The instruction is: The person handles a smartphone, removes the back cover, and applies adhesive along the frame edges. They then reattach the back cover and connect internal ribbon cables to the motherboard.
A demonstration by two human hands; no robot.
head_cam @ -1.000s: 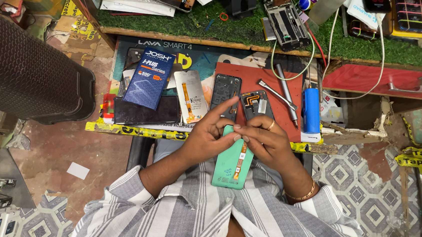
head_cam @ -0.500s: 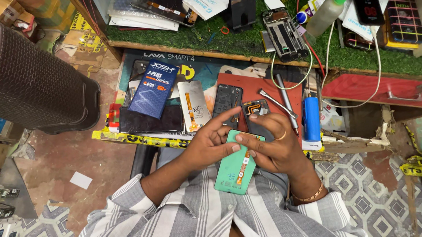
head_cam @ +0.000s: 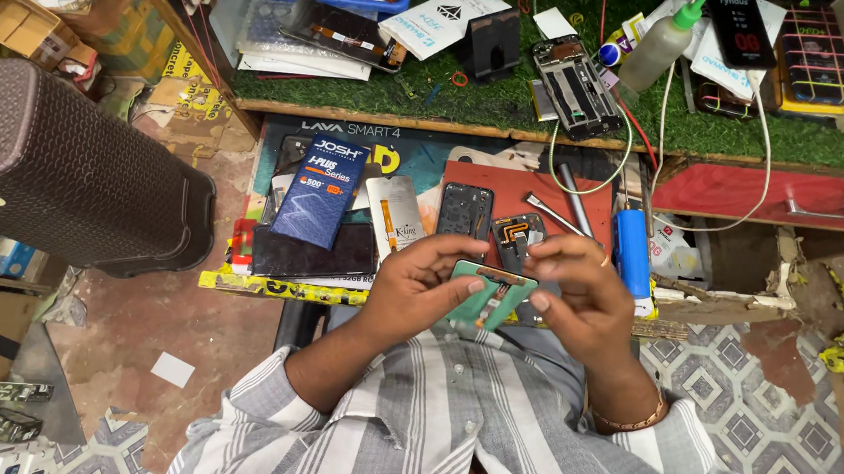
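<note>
My left hand [head_cam: 423, 287] and my right hand [head_cam: 578, 297] both grip a green phone body [head_cam: 486, 294], held flat just above my lap in front of my striped shirt. The left fingers clamp its left side, with the thumb on its top face. My right fingers curl over its right end, the thumb pressing the edge. Thin orange flex strips show on the part's top. A small camera-and-flex part [head_cam: 514, 236] lies on the red mat [head_cam: 546, 195] just beyond my fingers.
On the low shelf lie a blue box [head_cam: 321, 191], a dark screen [head_cam: 312, 254], a black phone frame [head_cam: 465, 210], metal tweezers [head_cam: 554, 214] and a blue cylinder [head_cam: 631, 251]. The green bench [head_cam: 513, 104] holds phone parts and a glue bottle [head_cam: 663, 41]. A brown bin [head_cam: 56, 173] stands left.
The green phone body has been turned from lengthwise toward me to lying crosswise between both hands, and my hands lifted slightly. The view shifted down.
</note>
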